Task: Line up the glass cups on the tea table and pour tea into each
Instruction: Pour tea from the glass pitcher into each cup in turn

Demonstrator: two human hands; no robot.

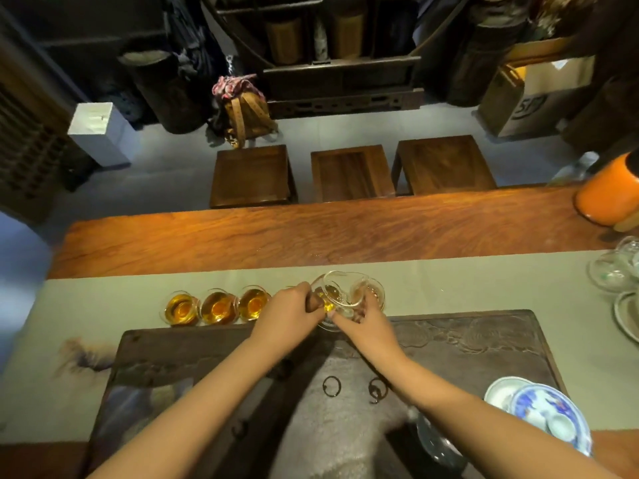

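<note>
Three glass cups (pixel 181 308) (pixel 218 307) (pixel 253 303) filled with amber tea stand in a row on the grey-green runner (pixel 103 305), just beyond the dark tea tray (pixel 466 337). Right of them my left hand (pixel 288 318) grips a glass pitcher (pixel 333 295) that is tilted to the right, with a little amber tea in it. My right hand (pixel 366 323) holds a glass cup (pixel 371 292) at the right end of the row, under the pitcher's lip. A fourth cup behind my left hand is mostly hidden.
Spare glassware (pixel 613 267) sits at the right edge of the runner beside an orange container (pixel 608 195). A blue-and-white porcelain lidded bowl (pixel 549 414) rests at the tray's near right corner. Three wooden stools (pixel 351 174) stand past the table's far edge.
</note>
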